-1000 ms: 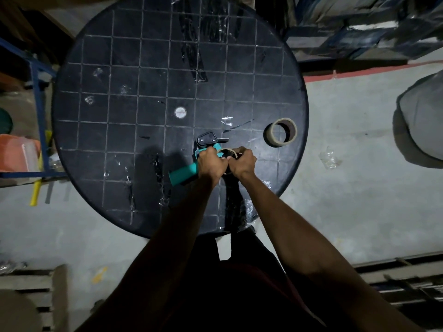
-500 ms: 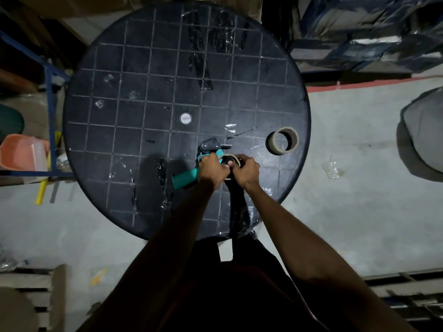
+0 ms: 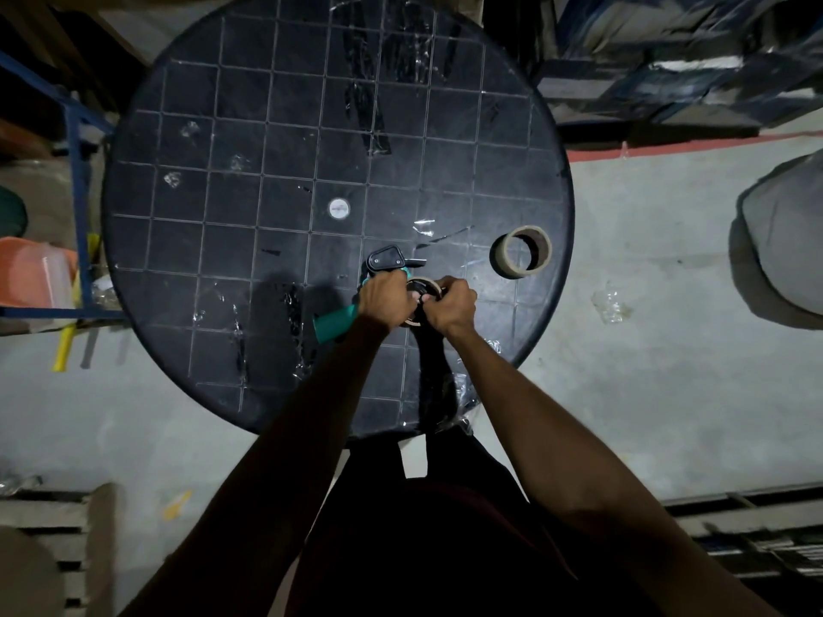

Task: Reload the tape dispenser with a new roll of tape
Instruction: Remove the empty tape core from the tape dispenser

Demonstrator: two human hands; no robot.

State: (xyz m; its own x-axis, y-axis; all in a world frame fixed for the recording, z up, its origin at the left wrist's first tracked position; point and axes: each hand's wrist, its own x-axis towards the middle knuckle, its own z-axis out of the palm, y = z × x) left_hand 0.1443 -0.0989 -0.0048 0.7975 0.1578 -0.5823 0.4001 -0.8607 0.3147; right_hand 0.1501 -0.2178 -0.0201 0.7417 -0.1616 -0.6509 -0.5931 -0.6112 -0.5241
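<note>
**Hands close in on dispenser at table's near edge**

Hands meet over a teal-handled, black-headed tape dispenser (image 3: 384,278) lying on a round black plastic table (image 3: 249,180) moulded with a grid of squares. The left hand (image 3: 386,299) is curled around the dispenser's body above its teal grip, which sticks out down-left of the wrist. The right hand (image 3: 450,301) has its fingers curled on a tan roll (image 3: 421,285) sitting at the dispenser's hub, thumb and fingertips pinching at the hub's middle.

Compared with half a second ago, the hands sit in much the same hold and the same spot on the table; the right hand's fingers have tucked a little further in over the hub. The spare roll has not moved.

No brand, label or writing can be read anywhere (the light is dim, and the small white disc (image 3: 339,209) at the table's centre is too small to tell).

A second tan cardboard-cored tape roll (image 3: 521,251) stands on edge near the table's right rim, well apart from the hands. Crumpled scraps and strips of clear tape (image 3: 423,227) cling to the tabletop. Below lies a grey concrete floor (image 3: 645,349); a blue metal frame (image 3: 78,171) and an orange plastic tub (image 3: 31,269) sit at left.
</note>
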